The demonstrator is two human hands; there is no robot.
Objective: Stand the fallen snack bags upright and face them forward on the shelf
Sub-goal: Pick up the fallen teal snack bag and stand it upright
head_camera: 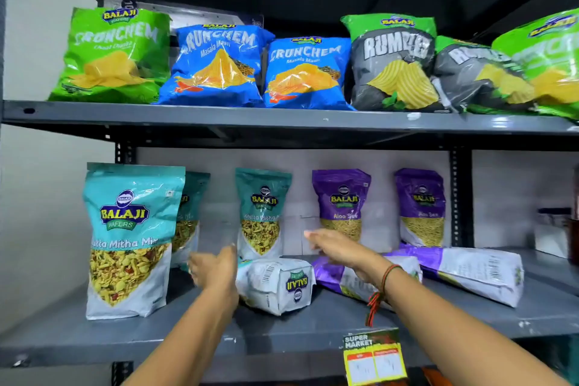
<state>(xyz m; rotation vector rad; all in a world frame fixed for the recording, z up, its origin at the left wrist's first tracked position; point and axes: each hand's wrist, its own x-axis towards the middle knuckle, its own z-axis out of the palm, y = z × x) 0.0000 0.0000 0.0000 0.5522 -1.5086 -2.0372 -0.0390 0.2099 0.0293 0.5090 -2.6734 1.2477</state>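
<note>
On the lower grey shelf (282,332) a teal-and-white bag (279,287) lies fallen, its back side up. Two purple bags also lie flat: one (351,279) under my right wrist, another (470,273) farther right. My left hand (216,269) is at the fallen teal bag's left end, fingers spread and blurred; whether it touches the bag is unclear. My right hand (332,247) hovers open above the bags, holding nothing. Three teal bags stand upright: a large front one (131,241), one behind it (189,216), one at the back (263,213). Two purple bags (341,204) (421,207) stand at the back.
The upper shelf (250,119) holds green (112,56), blue (216,66) (305,72) and grey chip bags (391,66), with leaning bags at the right (501,78). A yellow price tag (372,357) hangs from the lower shelf's front edge. A black upright (460,197) stands at the back right.
</note>
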